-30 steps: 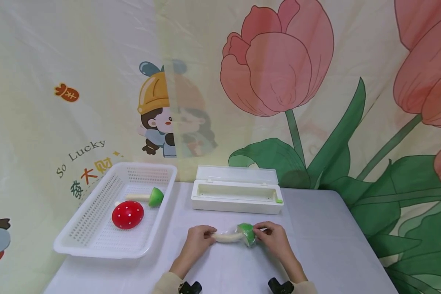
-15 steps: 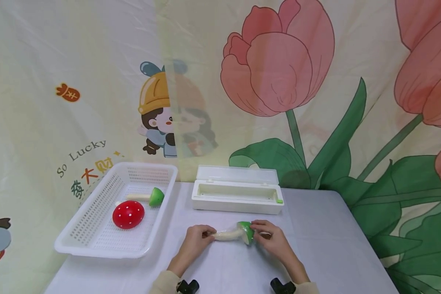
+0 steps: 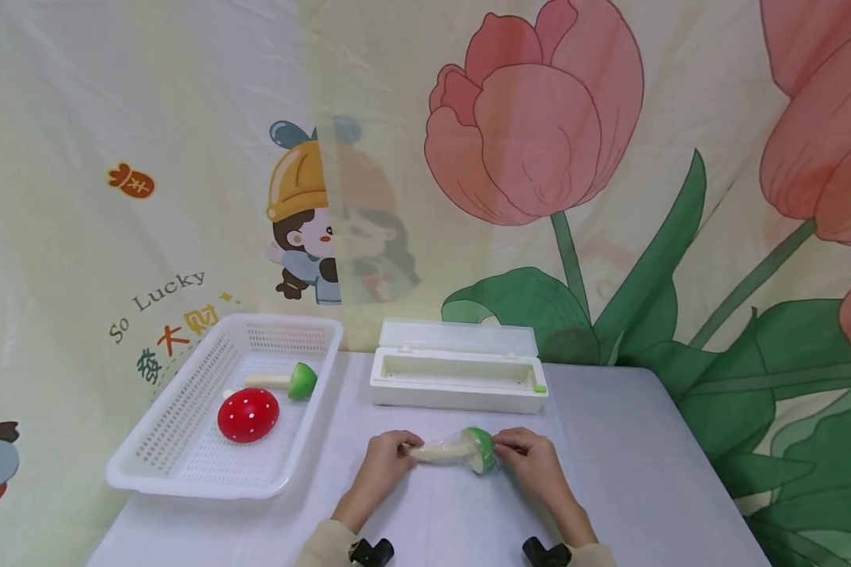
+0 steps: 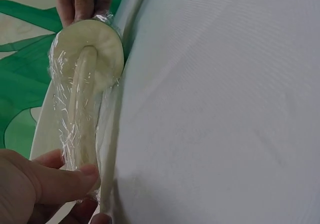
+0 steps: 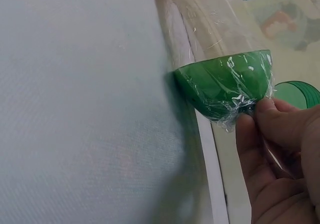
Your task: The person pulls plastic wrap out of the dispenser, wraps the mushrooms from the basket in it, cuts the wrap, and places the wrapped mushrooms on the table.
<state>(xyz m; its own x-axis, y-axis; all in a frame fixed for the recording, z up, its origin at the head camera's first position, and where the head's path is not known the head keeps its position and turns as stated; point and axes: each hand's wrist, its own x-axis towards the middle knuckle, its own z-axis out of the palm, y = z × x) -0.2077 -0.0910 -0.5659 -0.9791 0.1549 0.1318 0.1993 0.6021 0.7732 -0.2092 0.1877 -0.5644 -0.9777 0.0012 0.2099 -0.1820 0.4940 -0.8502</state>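
While pinching a green-domed mushroom (image 3: 454, 452) by the stem with left hand (image 3: 385, 461) and its crinkled film (image 5: 227, 120) with right hand (image 3: 536, 466), holds both over the cloth-covered table (image 3: 645, 465); faces an open oblong box (image 3: 454, 397), perforated basket (image 3: 184, 487) and glossy red dome (image 3: 248, 415).

Printed tulips (image 3: 539, 134) behind a white-covered tabletop (image 3: 624, 457)
A yellow-hatted cartoon figure (image 3: 301, 216) also decorates the backdrop (image 3: 206, 94). A white slotted basket (image 3: 198, 491) holds a white-dotted red cap (image 3: 248, 415) and a green-capped mushroom (image 3: 280, 381); the pale bit (image 3: 227, 392) beside the red cap may be its stem. Near the basket, a white box (image 3: 457, 397) stands with its lid (image 3: 461, 337) raised.
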